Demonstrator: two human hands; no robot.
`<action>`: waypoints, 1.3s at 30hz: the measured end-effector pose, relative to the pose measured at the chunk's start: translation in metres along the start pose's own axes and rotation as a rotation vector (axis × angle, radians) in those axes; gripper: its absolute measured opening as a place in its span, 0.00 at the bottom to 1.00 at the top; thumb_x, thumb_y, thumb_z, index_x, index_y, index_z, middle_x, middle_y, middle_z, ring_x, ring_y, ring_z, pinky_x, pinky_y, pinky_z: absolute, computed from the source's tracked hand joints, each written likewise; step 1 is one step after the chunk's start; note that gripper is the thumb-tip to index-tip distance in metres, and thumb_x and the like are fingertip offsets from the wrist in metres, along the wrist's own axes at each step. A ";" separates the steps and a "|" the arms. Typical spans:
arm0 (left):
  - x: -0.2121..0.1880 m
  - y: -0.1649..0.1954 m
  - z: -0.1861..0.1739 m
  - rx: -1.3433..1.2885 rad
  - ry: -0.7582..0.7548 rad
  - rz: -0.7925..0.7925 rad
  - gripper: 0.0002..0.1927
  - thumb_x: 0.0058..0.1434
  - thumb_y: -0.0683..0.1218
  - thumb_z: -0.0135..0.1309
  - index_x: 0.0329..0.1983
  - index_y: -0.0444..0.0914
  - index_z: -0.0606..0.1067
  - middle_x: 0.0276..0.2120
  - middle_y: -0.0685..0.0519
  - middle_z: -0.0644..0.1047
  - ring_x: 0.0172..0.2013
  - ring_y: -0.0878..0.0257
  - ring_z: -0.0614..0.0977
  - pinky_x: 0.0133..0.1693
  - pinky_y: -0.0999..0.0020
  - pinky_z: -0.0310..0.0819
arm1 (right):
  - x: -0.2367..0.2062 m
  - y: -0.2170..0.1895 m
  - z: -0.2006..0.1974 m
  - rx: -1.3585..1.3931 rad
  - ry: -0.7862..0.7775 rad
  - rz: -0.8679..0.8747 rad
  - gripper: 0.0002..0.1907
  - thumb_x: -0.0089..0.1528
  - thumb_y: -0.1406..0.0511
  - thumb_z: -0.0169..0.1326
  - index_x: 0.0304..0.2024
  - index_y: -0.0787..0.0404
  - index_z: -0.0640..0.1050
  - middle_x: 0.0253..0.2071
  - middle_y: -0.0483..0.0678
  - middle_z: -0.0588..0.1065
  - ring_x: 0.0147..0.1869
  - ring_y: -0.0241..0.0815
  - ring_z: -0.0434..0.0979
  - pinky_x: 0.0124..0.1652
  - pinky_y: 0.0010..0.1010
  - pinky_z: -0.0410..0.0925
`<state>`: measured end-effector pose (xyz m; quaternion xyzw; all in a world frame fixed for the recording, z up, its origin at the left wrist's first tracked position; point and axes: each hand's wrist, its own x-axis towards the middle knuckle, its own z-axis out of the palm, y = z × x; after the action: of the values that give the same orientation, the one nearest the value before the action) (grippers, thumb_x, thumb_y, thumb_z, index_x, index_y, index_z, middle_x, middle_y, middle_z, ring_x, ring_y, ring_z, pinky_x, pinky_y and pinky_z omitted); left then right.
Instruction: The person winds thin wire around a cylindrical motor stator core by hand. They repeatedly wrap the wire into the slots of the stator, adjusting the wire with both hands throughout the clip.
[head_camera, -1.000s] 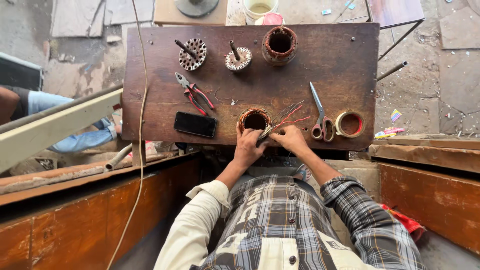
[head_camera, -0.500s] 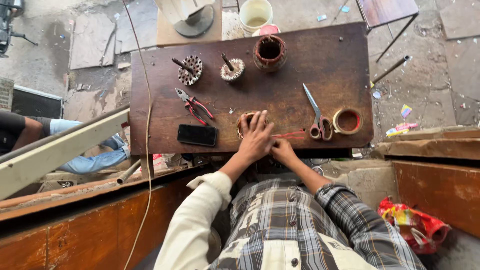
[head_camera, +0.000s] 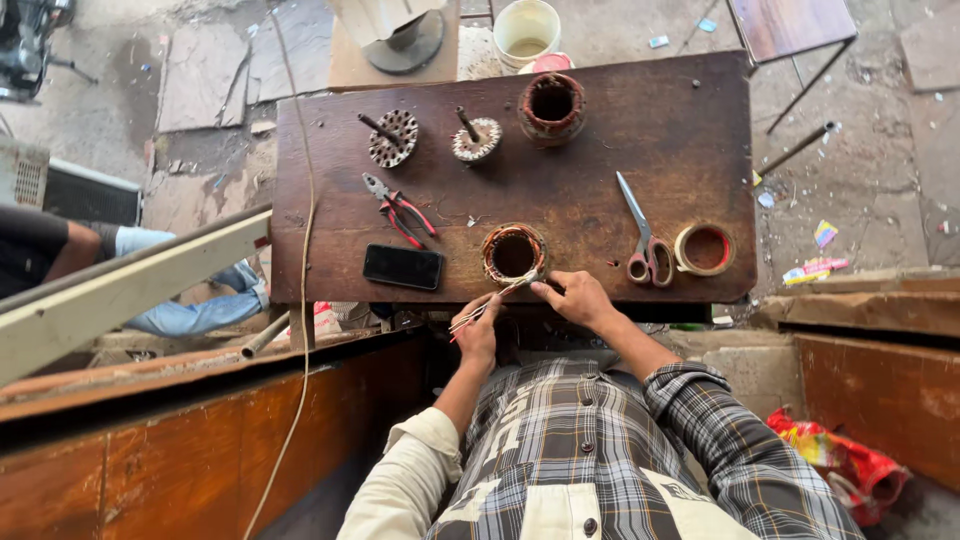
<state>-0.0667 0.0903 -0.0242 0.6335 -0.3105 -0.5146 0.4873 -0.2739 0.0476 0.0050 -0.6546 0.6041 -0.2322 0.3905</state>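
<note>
Here my left hand (head_camera: 478, 335) pinches a small bundle of thin pale wire leads (head_camera: 487, 303) at the near edge of the dark brown wooden surface (head_camera: 600, 130), fingers closed on the strands. My right hand (head_camera: 575, 298) sits just beside it, thumb and forefinger narrowed on the other end of the same leads, where they come off the round copper-wound stator coil (head_camera: 513, 253). That coil stands upright on the surface, just beyond both hands, its hollow centre facing up.

As I judge it, I am sorting and drawing out the coil's leads; the next move calls for a steady pull with both pinches kept tight, so the fine strands neither slip nor kink against the coil's rim.

To the left of the coil lies a flat black phone (head_camera: 402, 266), and past that a pair of red-handled pliers (head_camera: 400, 209). To the right lie grey-bladed scissors with reddish handles (head_camera: 642, 232), and just beside them a roll of tan tape (head_camera: 704, 248). At the far side stand two toothed round metal rotor parts on short shafts (head_camera: 392, 137) and a second, larger copper-wound stator (head_camera: 551, 106). Beyond the surface a white plastic bucket (head_camera: 527, 32) stands on the ground. At my left another person's sleeve (head_camera: 190, 315) shows, well apart from my hands.
</note>
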 end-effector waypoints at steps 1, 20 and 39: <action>-0.001 -0.001 0.001 -0.046 0.019 -0.017 0.11 0.61 0.45 0.65 0.43 0.33 0.84 0.35 0.51 0.84 0.35 0.65 0.83 0.41 0.74 0.77 | 0.002 -0.003 0.000 -0.037 -0.015 0.017 0.29 0.60 0.42 0.55 0.37 0.61 0.83 0.32 0.63 0.80 0.41 0.63 0.81 0.40 0.49 0.72; 0.051 0.053 -0.006 1.040 -0.519 1.056 0.22 0.51 0.37 0.58 0.52 0.38 0.77 0.44 0.51 0.82 0.50 0.54 0.80 0.69 0.39 0.49 | 0.000 -0.020 0.022 -0.001 -0.052 -0.055 0.19 0.64 0.53 0.55 0.34 0.63 0.80 0.33 0.61 0.78 0.38 0.64 0.79 0.38 0.49 0.72; 0.061 0.034 -0.019 0.959 -0.486 1.126 0.17 0.57 0.44 0.63 0.48 0.36 0.75 0.35 0.51 0.80 0.40 0.55 0.80 0.68 0.31 0.54 | -0.094 0.091 -0.101 -0.556 0.857 0.010 0.05 0.66 0.63 0.63 0.43 0.56 0.86 0.40 0.52 0.81 0.42 0.49 0.81 0.40 0.41 0.74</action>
<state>-0.0280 0.0297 -0.0141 0.3914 -0.8722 -0.1234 0.2662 -0.4228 0.1188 0.0077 -0.5767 0.7522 -0.3085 -0.0799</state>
